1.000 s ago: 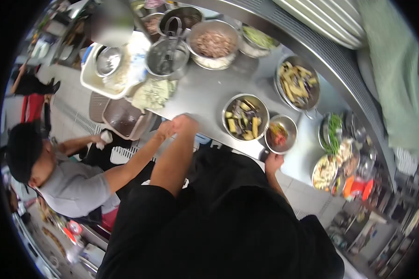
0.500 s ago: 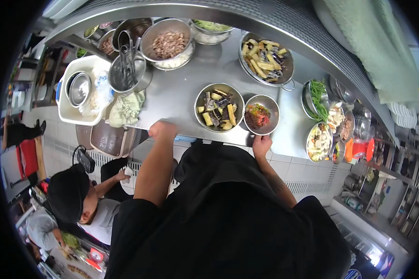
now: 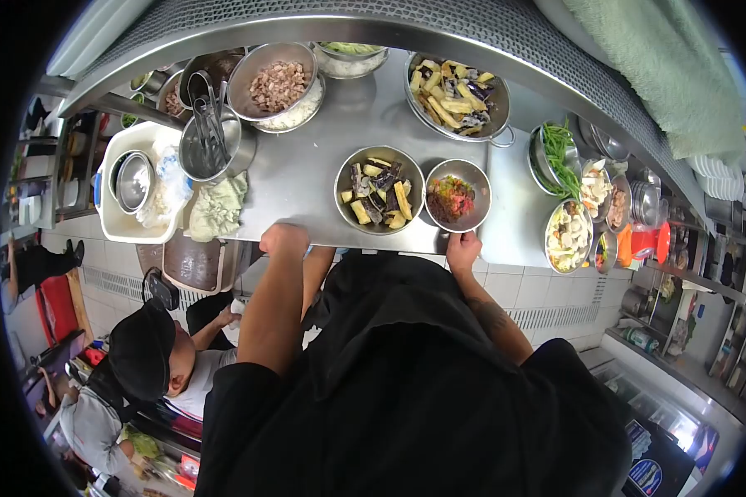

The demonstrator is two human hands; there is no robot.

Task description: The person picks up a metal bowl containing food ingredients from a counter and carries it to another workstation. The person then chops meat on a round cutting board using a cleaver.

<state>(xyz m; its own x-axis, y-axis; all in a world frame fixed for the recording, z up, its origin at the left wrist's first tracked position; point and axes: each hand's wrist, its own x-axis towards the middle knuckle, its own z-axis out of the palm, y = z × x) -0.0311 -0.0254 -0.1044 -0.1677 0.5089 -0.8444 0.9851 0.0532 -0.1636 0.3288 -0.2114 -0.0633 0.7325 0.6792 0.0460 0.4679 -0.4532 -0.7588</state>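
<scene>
My left hand (image 3: 285, 239) is closed at the front edge of the steel counter (image 3: 294, 186), its fingers curled over that edge. My right hand (image 3: 464, 249) also grips the edge, thumb uppermost, just below a small steel bowl (image 3: 458, 196) of chopped red, green and dark ingredients. Its other fingers are mostly hidden under the counter. Touching or nearly touching that bowl on the left is a larger steel bowl of fried eggplant pieces (image 3: 379, 190). Farther back, a colander (image 3: 457, 97) holds more eggplant. A crumpled pale green cloth (image 3: 218, 206) lies left of my left hand.
At left stand a white tub (image 3: 112, 195), a pot with tongs (image 3: 216, 145) and a bowl of chopped meat (image 3: 275, 86). Green beans (image 3: 560, 160) and mixed vegetables (image 3: 569, 236) are at right. A shelf (image 3: 373, 25) overhangs the back. A co-worker (image 3: 145, 352) is close at lower left.
The view has shifted a little, so the counter's contents sit slightly farther left. Both hands stay at the edge. The co-worker appears nearer, and a bare limb now shows beside my left forearm.
</scene>
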